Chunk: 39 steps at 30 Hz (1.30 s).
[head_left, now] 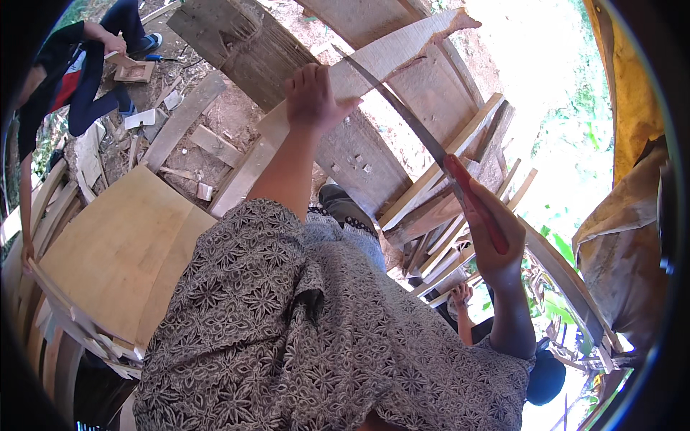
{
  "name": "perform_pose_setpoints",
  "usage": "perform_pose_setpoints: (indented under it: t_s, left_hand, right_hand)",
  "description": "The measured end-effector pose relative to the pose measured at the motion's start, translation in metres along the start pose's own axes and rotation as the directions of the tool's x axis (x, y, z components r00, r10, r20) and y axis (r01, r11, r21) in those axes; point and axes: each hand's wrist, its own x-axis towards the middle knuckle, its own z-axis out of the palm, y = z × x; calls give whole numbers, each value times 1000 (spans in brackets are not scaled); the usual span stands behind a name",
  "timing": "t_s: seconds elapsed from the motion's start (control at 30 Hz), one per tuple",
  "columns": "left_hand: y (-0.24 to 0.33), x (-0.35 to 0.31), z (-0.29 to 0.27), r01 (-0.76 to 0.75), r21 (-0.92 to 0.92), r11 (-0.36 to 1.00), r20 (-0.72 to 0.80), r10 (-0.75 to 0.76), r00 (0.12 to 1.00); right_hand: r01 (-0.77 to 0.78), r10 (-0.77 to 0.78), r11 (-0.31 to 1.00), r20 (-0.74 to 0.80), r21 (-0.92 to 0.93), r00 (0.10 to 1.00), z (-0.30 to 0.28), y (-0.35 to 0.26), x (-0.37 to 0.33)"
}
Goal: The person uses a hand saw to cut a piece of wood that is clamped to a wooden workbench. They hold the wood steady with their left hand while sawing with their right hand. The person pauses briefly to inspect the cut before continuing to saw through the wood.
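Observation:
A pale wooden board with a jagged, broken far end lies slantwise across dark planks. My left hand grips the board's near part, fingers curled on it and thumb stuck out to the right. Closed around a red handle, my right hand holds a saw with a long, narrow dark blade. The blade slants up and left, crossing the board just right of my left hand. Its teeth are too small to make out.
Weathered planks support the board. A wide plywood sheet lies at left, and stacked timber strips at right. A seated person handles wood at upper left; another person's hand shows at lower right. A yellow tarp hangs at far right.

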Motion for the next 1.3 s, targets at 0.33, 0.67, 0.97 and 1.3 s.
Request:
perform_pose_setpoints:
  t_s: [0.33,0.67,0.97,1.3]
  left_hand:
    - [12,3,-6,35,-89,995,12,-34,999]
    - [13,-1,-10,107,61,992,92,-113,989]
    - [20,-4,5,33,115,993,47,-39,998]
    - [13,0,21,-11,167,986,-95,28,995]
  right_hand:
    - [216,-192,935,-110,281,975,114,72,187]
    - [365,-311,911,-261,191,914,144,125,226]
    - [384,-304,905,-352,183,885,137,114,249]
    - [159,-159,987,-212,-18,964,136,76,269]
